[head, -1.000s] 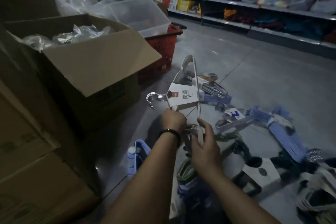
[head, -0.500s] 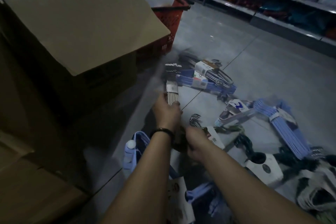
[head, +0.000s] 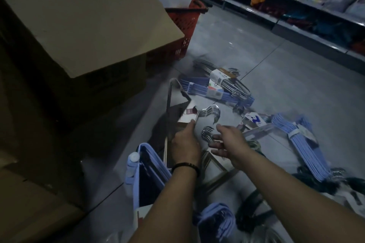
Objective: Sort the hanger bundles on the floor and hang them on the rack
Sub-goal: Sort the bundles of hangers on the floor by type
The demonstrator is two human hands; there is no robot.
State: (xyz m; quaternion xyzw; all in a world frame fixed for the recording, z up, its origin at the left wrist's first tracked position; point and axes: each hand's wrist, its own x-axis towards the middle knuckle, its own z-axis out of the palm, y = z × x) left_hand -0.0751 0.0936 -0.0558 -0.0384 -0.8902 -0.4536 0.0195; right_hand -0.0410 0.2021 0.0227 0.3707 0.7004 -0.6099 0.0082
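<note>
My left hand [head: 184, 144] grips a beige hanger bundle [head: 173, 102] by its card label, its chrome hooks [head: 211, 111] pointing right. My right hand [head: 230, 144] hovers with fingers spread over a second beige bundle [head: 215, 165] lying on the floor, next to that bundle's hooks [head: 207, 134]. Further bundles lie on the grey floor: a blue and chrome pair [head: 221, 87] ahead, a light-blue one [head: 300, 140] at right, black ones [head: 250, 217] near my arm. No rack is in view.
A large open cardboard box [head: 88, 31] stands at left beside a red shopping basket [head: 181, 25] holding a clear bin. A light-blue item [head: 146, 175] sits by my left wrist. Store shelves [head: 296, 6] run along the far right.
My left hand has turned its bundle so the hooks now point right. My right hand has opened and shifted right over the floor bundle. The camera has dipped lower.
</note>
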